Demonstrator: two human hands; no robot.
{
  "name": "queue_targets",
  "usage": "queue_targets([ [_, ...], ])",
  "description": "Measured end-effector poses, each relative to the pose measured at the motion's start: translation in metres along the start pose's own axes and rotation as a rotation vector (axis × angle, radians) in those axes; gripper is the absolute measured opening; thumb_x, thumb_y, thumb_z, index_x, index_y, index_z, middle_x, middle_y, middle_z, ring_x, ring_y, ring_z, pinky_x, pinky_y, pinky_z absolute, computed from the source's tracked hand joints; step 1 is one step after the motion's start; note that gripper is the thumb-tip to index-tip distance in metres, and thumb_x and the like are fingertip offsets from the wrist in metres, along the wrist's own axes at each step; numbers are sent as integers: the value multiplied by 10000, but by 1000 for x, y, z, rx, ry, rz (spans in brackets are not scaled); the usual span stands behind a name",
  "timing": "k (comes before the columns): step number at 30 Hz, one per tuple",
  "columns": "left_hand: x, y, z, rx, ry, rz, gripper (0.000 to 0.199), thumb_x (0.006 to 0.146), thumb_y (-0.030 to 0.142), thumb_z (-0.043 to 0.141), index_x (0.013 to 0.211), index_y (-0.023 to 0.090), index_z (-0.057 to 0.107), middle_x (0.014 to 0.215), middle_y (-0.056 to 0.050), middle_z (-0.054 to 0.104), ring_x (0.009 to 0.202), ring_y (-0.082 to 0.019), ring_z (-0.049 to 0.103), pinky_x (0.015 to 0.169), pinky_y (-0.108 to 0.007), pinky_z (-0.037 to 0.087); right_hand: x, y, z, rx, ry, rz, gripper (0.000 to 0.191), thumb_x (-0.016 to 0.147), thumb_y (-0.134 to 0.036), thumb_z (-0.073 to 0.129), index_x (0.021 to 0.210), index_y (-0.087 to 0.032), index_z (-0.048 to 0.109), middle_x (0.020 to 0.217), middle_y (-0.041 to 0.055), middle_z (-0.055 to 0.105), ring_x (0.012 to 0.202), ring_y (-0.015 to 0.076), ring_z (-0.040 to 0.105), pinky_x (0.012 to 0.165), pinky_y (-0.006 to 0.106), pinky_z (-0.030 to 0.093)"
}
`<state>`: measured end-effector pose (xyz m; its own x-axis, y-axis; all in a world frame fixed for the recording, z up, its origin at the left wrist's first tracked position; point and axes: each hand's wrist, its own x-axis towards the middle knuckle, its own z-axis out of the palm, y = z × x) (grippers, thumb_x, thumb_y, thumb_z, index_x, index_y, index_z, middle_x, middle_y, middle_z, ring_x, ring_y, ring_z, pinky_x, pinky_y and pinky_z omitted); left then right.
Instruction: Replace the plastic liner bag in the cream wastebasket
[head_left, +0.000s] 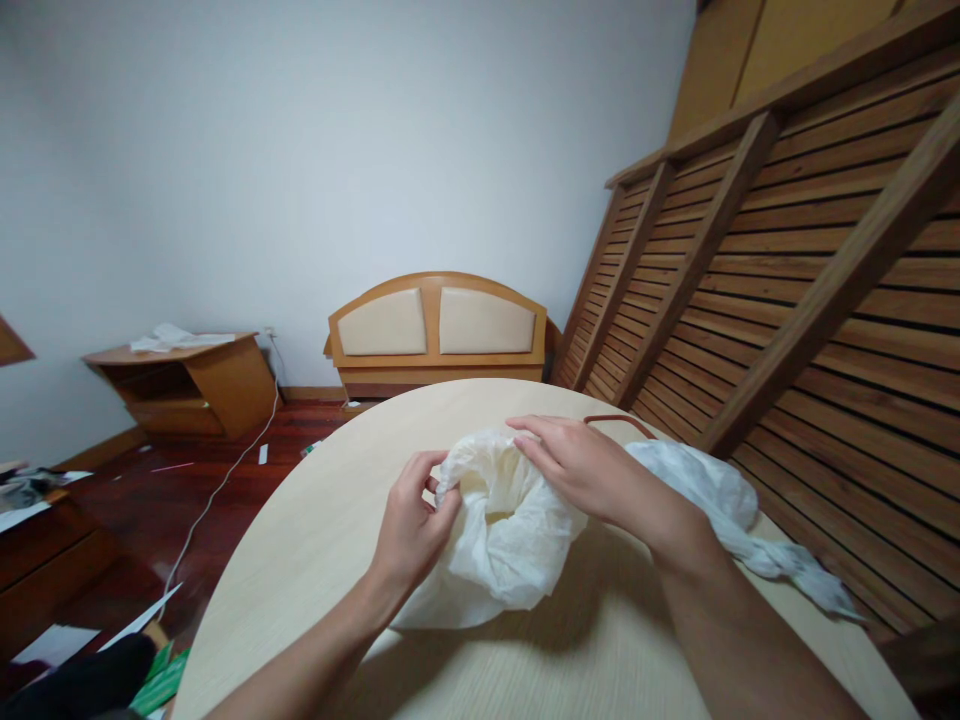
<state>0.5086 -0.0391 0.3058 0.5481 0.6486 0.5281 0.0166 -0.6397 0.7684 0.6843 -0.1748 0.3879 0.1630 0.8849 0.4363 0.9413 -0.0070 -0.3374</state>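
On the round table [315, 560] sits a crumpled white plastic bag [517, 555], its mouth facing up with the rim folded outward. Pale yellowish material shows inside the opening, too indistinct to name. My left hand [416, 515] pinches the bag's left rim between thumb and fingers. Across the bag's upper right edge lies my right hand [574, 460], fingers stretched out and touching the plastic.
A second white plastic bag [701, 485], knotted or twisted, lies on the table's right side near a brown cord [619, 420]. Wooden slatted panels [825, 330] lean along the right. Beyond stand a headboard [435, 300] and a low cabinet [232, 390]; a white cable [225, 480] crosses the floor.
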Motion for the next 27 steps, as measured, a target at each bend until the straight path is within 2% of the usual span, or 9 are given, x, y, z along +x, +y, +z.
queue_targets([
  [2,-1,0,1,3,10,6,282,788,197,565,1059,184,642,1006,-55,637,731,-147,570,502,-202,493,-2,-8,4,-81,47,-33,414,979,-368,520,1325,-161,613,1336,128,653,1242,274,596,1078,451,446],
  [5,-2,0,2,-9,14,6,288,793,196,568,1073,183,631,1029,-58,628,720,-143,581,488,-201,493,-4,-22,12,-159,20,-84,666,847,-371,711,1447,-193,482,1442,114,567,1311,286,533,1095,465,439],
  [8,-4,2,3,-13,14,39,293,790,181,577,1077,186,634,1052,-60,626,721,-135,579,488,-192,499,-4,-33,21,-258,-39,6,912,776,-262,771,1555,-203,301,1445,143,553,1287,319,548,1045,490,477],
  [10,-5,4,3,-9,9,64,299,793,167,577,1085,190,639,1060,-59,626,721,-128,571,493,-184,503,-2,-36,25,-336,-71,108,968,774,-159,740,1585,-183,213,1365,170,607,1212,331,603,974,473,520],
  [13,-6,5,3,-2,-11,96,303,815,161,572,1107,195,648,1055,-58,632,702,-119,556,492,-176,502,0,-33,25,-399,-71,225,770,865,-21,534,1572,-158,260,1239,180,676,1093,291,676,895,408,551],
  [16,-6,4,2,-2,-29,120,314,862,188,557,1165,199,642,1096,-70,643,696,-116,560,495,-180,515,-2,-25,22,-364,-31,203,585,925,18,355,1486,-130,427,1231,181,687,1121,269,671,938,397,532],
  [21,-7,3,1,35,-52,109,368,927,238,511,1289,200,563,1190,-100,642,765,-141,621,542,-222,566,-5,-20,22,-357,-33,177,577,924,25,343,1472,-126,442,1238,172,691,1136,260,669,947,376,522],
  [24,-11,6,-1,141,15,204,567,896,280,595,1428,214,413,1370,-135,549,1049,-224,634,769,-341,613,-1,-27,24,-403,-70,202,581,915,19,372,1464,-157,445,1182,161,718,1049,255,709,855,350,548],
  [27,-14,7,-2,253,37,298,822,828,332,707,1515,232,266,1501,-155,422,1306,-310,507,1054,-506,490,2,-36,27,-429,-101,196,575,910,1,407,1447,-200,459,1114,133,745,960,253,735,757,326,553],
])
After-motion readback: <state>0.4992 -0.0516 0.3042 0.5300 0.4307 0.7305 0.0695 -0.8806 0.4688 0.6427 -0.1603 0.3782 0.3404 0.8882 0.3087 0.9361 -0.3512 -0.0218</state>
